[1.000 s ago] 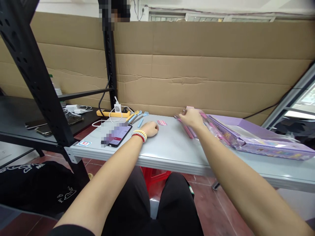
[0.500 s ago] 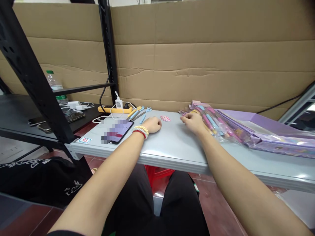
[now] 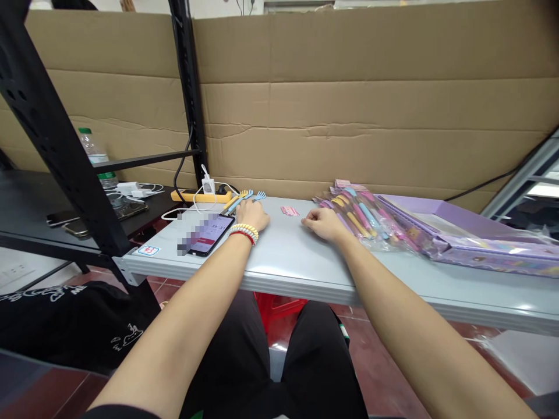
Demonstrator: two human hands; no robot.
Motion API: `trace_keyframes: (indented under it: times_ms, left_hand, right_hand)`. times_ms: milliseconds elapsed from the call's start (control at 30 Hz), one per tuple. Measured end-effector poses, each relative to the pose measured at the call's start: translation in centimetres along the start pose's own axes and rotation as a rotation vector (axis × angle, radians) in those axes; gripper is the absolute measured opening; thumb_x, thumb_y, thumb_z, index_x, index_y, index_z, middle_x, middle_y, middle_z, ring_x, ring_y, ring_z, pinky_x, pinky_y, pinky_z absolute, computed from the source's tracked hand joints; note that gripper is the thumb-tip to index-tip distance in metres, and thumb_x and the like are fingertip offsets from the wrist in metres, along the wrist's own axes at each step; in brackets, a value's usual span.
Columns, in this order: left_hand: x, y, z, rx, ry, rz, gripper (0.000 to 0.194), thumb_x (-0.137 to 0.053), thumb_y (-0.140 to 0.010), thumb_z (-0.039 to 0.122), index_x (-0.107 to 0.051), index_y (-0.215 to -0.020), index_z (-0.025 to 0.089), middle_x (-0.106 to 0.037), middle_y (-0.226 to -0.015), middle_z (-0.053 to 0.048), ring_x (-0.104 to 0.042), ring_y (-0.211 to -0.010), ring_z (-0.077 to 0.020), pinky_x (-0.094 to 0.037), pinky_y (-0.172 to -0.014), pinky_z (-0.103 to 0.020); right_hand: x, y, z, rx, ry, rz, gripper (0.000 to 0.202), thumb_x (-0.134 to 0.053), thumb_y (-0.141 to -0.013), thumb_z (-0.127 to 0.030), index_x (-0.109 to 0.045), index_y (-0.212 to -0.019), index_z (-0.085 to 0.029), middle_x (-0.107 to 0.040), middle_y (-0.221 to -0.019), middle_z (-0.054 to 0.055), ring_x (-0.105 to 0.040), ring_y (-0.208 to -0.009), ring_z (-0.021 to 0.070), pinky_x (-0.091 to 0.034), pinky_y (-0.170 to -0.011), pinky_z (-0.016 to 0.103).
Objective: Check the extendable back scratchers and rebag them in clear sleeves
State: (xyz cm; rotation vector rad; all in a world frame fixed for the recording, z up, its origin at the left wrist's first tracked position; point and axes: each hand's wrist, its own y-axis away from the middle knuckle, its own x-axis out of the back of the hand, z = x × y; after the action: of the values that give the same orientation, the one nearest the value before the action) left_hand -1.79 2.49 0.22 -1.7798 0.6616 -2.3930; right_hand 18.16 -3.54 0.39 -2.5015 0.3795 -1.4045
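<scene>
My left hand [image 3: 253, 216], with braided bands on its wrist, rests on the grey table with its fingers bent down. It is at the near ends of several slim sticks with fork-shaped tips, among them a yellow one [image 3: 245, 193] and a blue one [image 3: 261, 195]. Whatever lies under those fingers is hidden. My right hand [image 3: 323, 223] sits on the tabletop with curled fingers, and nothing shows in them. Just right of it lie clear bags of colourful sticks [image 3: 364, 212]. A small pink card [image 3: 289, 210] lies between my hands.
A phone [image 3: 209, 234] lies left of my left hand. Behind it are a yellow power strip [image 3: 205, 197] and a white charger [image 3: 208, 186] with cable. A purple box [image 3: 484, 256] stands at the right, below a cardboard wall [image 3: 349, 105]. A black shelf post [image 3: 65, 128] rises at the left.
My left hand has moved left and forward to the fork-tipped sticks, and a short blue piece beside it is now hidden. My right hand has drawn left, away from the bagged sticks.
</scene>
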Motion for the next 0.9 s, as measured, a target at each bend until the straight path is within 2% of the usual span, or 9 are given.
trace_keyframes:
  times_ms: [133,267,367,533,900]
  left_hand:
    - [-0.6,-0.8,-0.6,0.114,-0.058,-0.002,0.047,-0.049,-0.080,0.035,-0.064,-0.116,0.009,-0.056,-0.127,-0.021,-0.047,-0.122,-0.0352,-0.035,-0.103,-0.045]
    - [-0.6,-1.1,-0.6,0.174,-0.120,-0.123,0.060,-0.040,-0.083,0.046,-0.058,-0.125,0.007,-0.053,-0.133,-0.022,-0.045,-0.125,-0.0346,-0.032,-0.105,-0.045]
    - [-0.5,-1.1,-0.5,0.177,-0.143,-0.192,0.062,-0.037,-0.084,0.048,-0.058,-0.126,0.008,-0.053,-0.133,-0.021,-0.046,-0.125,-0.0346,-0.029,-0.105,-0.048]
    - [-0.5,-0.9,-0.4,0.167,-0.125,-0.142,0.056,-0.033,-0.086,0.044,-0.063,-0.120,0.011,-0.053,-0.134,-0.020,-0.045,-0.125,-0.0353,-0.025,-0.106,-0.054]
    - [-0.7,-1.2,-0.8,0.144,-0.084,-0.083,0.040,-0.045,-0.084,0.034,-0.068,-0.109,0.013,-0.065,-0.116,-0.020,-0.054,-0.115,-0.0356,-0.036,-0.099,-0.050]
  right_hand:
    - [-0.1,0.0,0.1,-0.008,-0.005,-0.029,0.018,-0.057,-0.070,-0.030,-0.058,-0.058,-0.017,-0.059,-0.058,0.001,-0.050,-0.058,0.0118,-0.035,-0.055,0.023]
    - [-0.1,0.1,0.1,-0.014,0.005,-0.044,0.019,-0.057,-0.071,-0.031,-0.058,-0.059,-0.016,-0.058,-0.057,0.001,-0.049,-0.057,0.0114,-0.034,-0.055,0.023]
    - [0.0,0.2,0.0,-0.015,0.009,-0.054,0.019,-0.056,-0.071,-0.031,-0.057,-0.059,-0.017,-0.058,-0.058,0.000,-0.049,-0.057,0.0114,-0.034,-0.056,0.023]
    - [0.1,0.3,-0.2,-0.016,0.012,-0.088,0.018,-0.056,-0.072,-0.031,-0.057,-0.061,-0.017,-0.057,-0.058,0.000,-0.048,-0.057,0.0116,-0.034,-0.056,0.024]
    - [0.2,0.4,-0.8,0.000,0.048,-0.100,0.019,-0.056,-0.074,-0.029,-0.056,-0.060,-0.017,-0.057,-0.058,0.000,-0.049,-0.058,0.0116,-0.034,-0.059,0.024]
